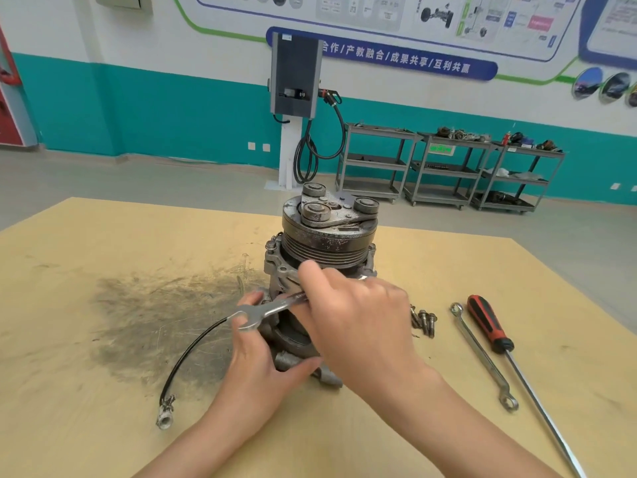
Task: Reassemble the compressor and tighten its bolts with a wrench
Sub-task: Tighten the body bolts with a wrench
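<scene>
The grey metal compressor (325,243) stands upright on the wooden table (103,257), its ribbed pulley and clutch plate on top. My left hand (265,353) grips the lower body of the compressor from the near left. My right hand (358,319) holds a silver open-end wrench (272,308) across the front of the compressor; the wrench's free jaw points left, and its other end is hidden under my fingers. A few loose bolts (424,320) lie on the table just right of the compressor.
A ring spanner (482,357) and a red-and-black screwdriver (493,326) lie to the right. A black cable with a metal fitting (182,360) trails left from the compressor over a dark greasy stain (155,305). Shelving carts and a wall charger stand beyond the table.
</scene>
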### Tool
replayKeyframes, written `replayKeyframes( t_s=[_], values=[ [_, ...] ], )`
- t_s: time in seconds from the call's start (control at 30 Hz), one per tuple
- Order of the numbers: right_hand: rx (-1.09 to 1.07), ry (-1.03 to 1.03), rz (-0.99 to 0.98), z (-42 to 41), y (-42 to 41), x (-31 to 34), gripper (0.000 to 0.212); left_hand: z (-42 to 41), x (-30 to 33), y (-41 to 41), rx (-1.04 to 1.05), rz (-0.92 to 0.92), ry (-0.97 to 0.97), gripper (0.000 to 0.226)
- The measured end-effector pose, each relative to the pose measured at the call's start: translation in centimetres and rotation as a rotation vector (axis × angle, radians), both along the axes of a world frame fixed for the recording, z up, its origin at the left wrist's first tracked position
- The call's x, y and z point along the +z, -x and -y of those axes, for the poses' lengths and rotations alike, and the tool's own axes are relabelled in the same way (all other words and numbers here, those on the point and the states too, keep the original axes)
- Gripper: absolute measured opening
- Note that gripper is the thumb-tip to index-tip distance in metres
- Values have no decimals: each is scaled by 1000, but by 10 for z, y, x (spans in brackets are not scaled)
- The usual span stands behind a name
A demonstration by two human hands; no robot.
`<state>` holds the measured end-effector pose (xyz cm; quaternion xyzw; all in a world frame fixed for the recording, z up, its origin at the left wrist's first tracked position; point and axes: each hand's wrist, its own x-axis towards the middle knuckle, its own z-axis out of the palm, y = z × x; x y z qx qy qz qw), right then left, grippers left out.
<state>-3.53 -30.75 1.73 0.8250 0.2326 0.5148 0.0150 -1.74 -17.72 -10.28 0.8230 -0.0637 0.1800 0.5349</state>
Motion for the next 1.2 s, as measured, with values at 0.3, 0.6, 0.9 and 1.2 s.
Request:
replayKeyframes(
  t_s=[0.3, 0.6, 0.9, 1.2],
  values=[
    [496, -250, 61, 9, 7, 14, 22, 1, 1, 0, 35, -6, -50, 100],
    [715, -1542, -828, 73, -53, 28, 42, -1, 3, 4, -29, 30, -10, 107],
    [791, -1721, -1122, 78, -75, 7, 39, -1, 6, 5, -41, -20, 19, 108],
    [784, -1682, -688, 66, -70, -14, 41, -2, 5, 6, -39, 7, -17, 109]
  ],
)
